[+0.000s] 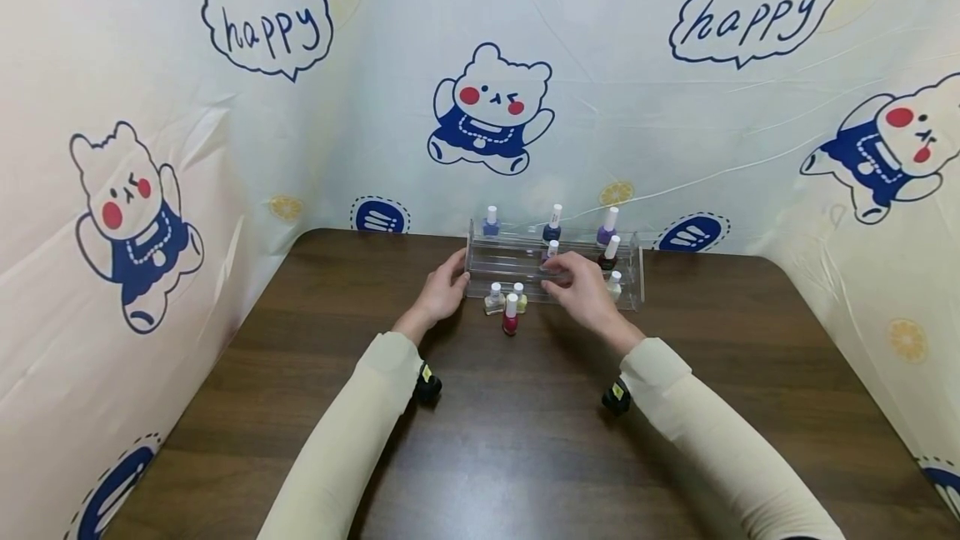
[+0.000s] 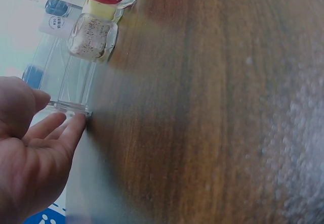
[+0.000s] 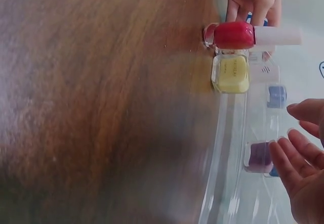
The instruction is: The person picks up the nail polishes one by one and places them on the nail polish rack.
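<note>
A clear tiered rack [image 1: 504,265] stands at the back of the table. My left hand [image 1: 442,290] touches its left end with fairly straight fingers, seen in the left wrist view. My right hand [image 1: 585,290] hovers before the middle tier, thumb and fingers spread apart. Close to its fingertips, a purple nail polish bottle [image 3: 260,157] sits in the rack, partly hidden by the hand in the head view. In front of the rack's left half stand a red nail polish bottle [image 1: 511,323], a yellow one [image 3: 233,74] and a glittery clear one [image 2: 91,37].
On the top tier are a light blue bottle [image 1: 491,224], a dark blue bottle [image 1: 552,228] and a violet bottle [image 1: 607,232]. A dark bottle [image 1: 608,258] and a pale bottle [image 1: 614,287] stand lower right. A printed cloth [image 1: 615,107] hangs behind the wooden table [image 1: 495,440].
</note>
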{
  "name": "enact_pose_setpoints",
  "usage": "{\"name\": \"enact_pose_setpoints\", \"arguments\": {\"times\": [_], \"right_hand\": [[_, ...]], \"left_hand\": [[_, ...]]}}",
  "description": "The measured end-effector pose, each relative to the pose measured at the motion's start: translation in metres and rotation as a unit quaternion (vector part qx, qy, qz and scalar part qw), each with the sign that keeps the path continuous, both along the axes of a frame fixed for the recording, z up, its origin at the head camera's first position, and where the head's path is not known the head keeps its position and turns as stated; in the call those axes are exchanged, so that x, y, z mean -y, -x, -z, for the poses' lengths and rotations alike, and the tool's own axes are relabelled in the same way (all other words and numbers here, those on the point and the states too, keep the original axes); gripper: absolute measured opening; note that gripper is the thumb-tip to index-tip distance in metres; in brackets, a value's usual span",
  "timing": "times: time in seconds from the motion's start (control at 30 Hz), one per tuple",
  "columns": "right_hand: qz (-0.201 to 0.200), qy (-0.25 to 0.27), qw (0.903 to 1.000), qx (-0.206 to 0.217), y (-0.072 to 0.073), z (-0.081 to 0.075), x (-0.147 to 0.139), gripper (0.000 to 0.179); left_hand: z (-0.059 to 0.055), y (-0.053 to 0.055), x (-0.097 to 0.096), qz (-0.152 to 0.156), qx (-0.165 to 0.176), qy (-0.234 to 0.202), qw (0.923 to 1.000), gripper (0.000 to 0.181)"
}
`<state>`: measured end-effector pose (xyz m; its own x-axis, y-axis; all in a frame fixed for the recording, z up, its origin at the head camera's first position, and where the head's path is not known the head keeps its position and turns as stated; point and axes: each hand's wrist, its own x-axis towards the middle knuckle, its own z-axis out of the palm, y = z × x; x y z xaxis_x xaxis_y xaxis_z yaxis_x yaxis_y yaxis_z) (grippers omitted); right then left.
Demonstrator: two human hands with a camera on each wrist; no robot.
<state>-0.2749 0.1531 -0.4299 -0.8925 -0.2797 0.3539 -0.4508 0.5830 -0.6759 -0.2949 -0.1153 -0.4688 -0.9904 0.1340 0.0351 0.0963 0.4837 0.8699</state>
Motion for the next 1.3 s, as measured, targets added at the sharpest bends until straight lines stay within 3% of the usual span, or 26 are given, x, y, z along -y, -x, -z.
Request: {"name": "enact_pose_setpoints", "arguments": {"times": [0.47, 1.3], "right_hand": [[-0.029, 0.024, 0.9993, 0.005, 0.002, 0.011, 0.011, 0.027], [-0.049, 0.037, 0.9977, 0.027, -0.003, 0.017, 0.031, 0.023]], "left_hand": [[0.001, 0.001, 0.0, 0.001, 0.005, 0.0, 1.0, 0.056], [-0.001, 0.0, 0.0, -0.001, 0.014, 0.004, 0.9999, 0.056]]}}
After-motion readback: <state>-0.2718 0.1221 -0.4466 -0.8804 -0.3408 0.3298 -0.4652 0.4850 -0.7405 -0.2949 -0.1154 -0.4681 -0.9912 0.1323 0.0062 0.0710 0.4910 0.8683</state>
